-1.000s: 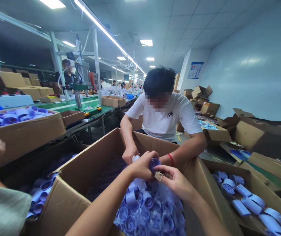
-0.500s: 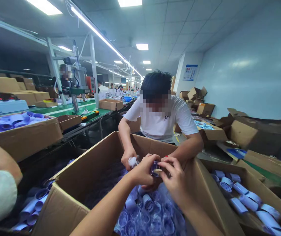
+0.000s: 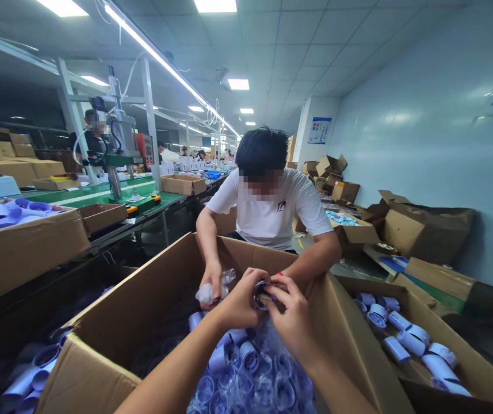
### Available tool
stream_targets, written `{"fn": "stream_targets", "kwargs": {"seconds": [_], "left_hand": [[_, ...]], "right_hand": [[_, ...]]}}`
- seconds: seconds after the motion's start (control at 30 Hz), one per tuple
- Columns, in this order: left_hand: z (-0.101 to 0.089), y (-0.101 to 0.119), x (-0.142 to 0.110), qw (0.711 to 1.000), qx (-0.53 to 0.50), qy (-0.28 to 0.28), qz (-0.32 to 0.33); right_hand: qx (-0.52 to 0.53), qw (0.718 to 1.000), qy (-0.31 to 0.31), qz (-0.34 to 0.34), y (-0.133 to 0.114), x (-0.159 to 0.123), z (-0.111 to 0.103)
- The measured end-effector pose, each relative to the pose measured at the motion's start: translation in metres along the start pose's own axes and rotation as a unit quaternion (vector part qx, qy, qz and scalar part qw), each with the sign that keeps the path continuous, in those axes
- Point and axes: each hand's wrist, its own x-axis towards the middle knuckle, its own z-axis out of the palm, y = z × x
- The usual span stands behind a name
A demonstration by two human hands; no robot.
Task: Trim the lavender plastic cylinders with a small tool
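- Purple cup (image 3: 256, 294), open end facing the camera, clamped in the left hand (image 3: 243, 298)
- Right hand (image 3: 293, 313) at its opening; grip on the tan piece (image 3: 264, 299) unclear
- Wrapped cups (image 3: 241, 385) below, inside the cardboard box (image 3: 84, 368)
- Person (image 3: 267, 210) opposite, holding clear plastic (image 3: 205, 294)

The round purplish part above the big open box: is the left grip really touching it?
Touching. The head view shows the left grip curled around the round purplish part, with fingers against its outer side.
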Motion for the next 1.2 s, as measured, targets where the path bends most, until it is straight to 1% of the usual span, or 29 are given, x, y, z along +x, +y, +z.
{"fn": "stream_targets", "kwargs": {"seconds": [0.13, 0.27, 0.37, 0.43, 0.5, 0.57, 0.67, 0.73, 0.83, 0.93, 0.97, 1.0, 1.13, 1.2], "left_hand": [[0.001, -0.002, 0.001, 1.0, 0.008, 0.015, 0.026], [0.002, -0.002, 0.0, 0.999, 0.022, 0.018, 0.046], [0.003, 0.0, -0.001, 0.998, 0.003, 0.002, 0.061], [0.004, 0.002, -0.003, 0.999, -0.007, -0.009, 0.053], [0.005, 0.005, -0.003, 0.999, -0.002, -0.018, 0.033], [0.006, 0.008, -0.003, 0.999, 0.015, -0.034, 0.015], [0.007, 0.01, -0.002, 0.999, 0.026, -0.045, 0.009], [0.009, 0.011, -0.001, 0.999, 0.023, -0.037, 0.021], [0.013, 0.011, 0.0, 0.998, 0.045, -0.015, 0.037], [0.017, 0.013, 0.0, 0.996, 0.079, -0.017, 0.032], [0.017, 0.015, 0.0, 0.996, 0.086, -0.02, 0.025], [0.017, 0.016, 0.0, 0.995, 0.091, -0.022, 0.018], [0.012, 0.019, 0.0, 0.994, 0.106, -0.019, 0.003], [0.01, 0.019, 0.0, 0.993, 0.114, -0.018, 0.002]], "right_hand": [[0.014, 0.999, 0.041, 0.008, -0.006, -0.001, 0.001], [0.037, 0.995, 0.081, 0.053, -0.013, -0.002, 0.003], [0.066, 0.991, 0.083, 0.084, -0.015, -0.002, 0.003], [0.087, 0.986, 0.082, 0.115, -0.014, -0.002, 0.003], [0.116, 0.977, 0.077, 0.162, -0.012, -0.001, 0.003], [0.175, 0.958, 0.058, 0.221, -0.01, 0.0, 0.003], [0.29, 0.909, 0.025, 0.297, -0.011, 0.002, 0.004], [0.336, 0.884, 0.016, 0.324, -0.013, 0.003, 0.005], [0.375, 0.856, 0.013, 0.355, -0.016, 0.005, 0.005], [0.411, 0.825, -0.008, 0.389, -0.017, 0.005, 0.003], [0.411, 0.824, -0.014, 0.39, -0.016, 0.005, 0.002], [0.403, 0.831, -0.014, 0.384, -0.016, 0.005, 0.002], [0.335, 0.883, 0.007, 0.33, -0.014, 0.004, 0.008], [0.317, 0.891, 0.003, 0.326, -0.012, 0.004, 0.012]]}}
